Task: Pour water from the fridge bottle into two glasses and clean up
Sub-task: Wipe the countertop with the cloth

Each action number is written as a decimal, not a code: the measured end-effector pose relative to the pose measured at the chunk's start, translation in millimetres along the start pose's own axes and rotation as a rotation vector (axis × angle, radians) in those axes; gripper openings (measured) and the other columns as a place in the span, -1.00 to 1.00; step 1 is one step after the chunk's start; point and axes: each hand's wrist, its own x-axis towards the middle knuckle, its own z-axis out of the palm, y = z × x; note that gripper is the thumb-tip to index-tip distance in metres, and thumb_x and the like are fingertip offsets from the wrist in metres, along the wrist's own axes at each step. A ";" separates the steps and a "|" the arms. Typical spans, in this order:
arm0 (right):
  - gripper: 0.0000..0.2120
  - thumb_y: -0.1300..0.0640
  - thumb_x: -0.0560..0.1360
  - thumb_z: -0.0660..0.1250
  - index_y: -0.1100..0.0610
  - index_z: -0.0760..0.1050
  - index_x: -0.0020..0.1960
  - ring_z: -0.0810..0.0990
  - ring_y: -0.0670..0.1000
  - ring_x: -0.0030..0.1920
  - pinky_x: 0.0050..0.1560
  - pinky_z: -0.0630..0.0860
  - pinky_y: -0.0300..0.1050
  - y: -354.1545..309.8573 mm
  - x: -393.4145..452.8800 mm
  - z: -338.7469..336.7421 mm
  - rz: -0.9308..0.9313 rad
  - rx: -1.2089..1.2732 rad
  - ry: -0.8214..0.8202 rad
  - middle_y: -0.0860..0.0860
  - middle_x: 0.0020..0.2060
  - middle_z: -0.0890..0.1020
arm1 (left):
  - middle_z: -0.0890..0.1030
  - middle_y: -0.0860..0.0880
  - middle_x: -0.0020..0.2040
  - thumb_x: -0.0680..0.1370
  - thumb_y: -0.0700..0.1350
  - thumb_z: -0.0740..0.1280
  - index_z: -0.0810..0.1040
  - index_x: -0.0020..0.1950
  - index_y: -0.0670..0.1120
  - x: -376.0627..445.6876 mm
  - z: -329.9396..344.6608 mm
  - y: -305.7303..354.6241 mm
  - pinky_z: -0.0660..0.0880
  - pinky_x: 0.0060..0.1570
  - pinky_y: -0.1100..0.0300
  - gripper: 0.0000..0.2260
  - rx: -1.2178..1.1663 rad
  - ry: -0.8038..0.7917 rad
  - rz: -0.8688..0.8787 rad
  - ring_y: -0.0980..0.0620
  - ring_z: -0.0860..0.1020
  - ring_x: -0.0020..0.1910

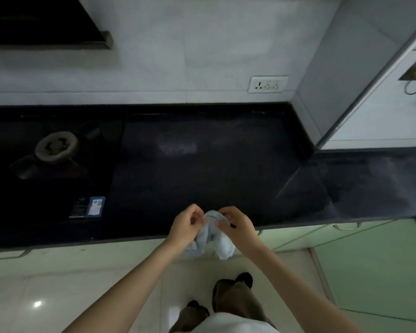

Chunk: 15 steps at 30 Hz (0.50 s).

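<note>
Pale blue cloth (211, 234) was bunched between both hands, left hand (186, 225) and right hand (238, 227) pinching it at the countertop's (202, 164) front edge; probably cleanup, wiping next.

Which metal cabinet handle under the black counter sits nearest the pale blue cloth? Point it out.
The small handle just right of the right hand holding the pale blue cloth; the other handles sit farther off.

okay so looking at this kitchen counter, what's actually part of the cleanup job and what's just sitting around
Part of the job: light blue cloth, held by left hand and right hand; dark countertop.
Just there: gas stove, wall socket, stove label.
</note>
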 end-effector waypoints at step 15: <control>-0.94 0.26 0.56 0.33 0.23 0.57 -0.02 0.58 -0.09 -0.21 -0.18 0.53 -0.25 -138.2 -41.2 -111.9 -0.363 0.269 0.292 0.02 -0.24 0.60 | 0.67 -0.01 -0.05 0.55 -0.19 0.35 0.60 0.03 -0.05 11.0 -23.2 122.0 0.58 0.01 0.13 -0.91 -0.322 -0.133 0.365 0.04 0.64 -0.02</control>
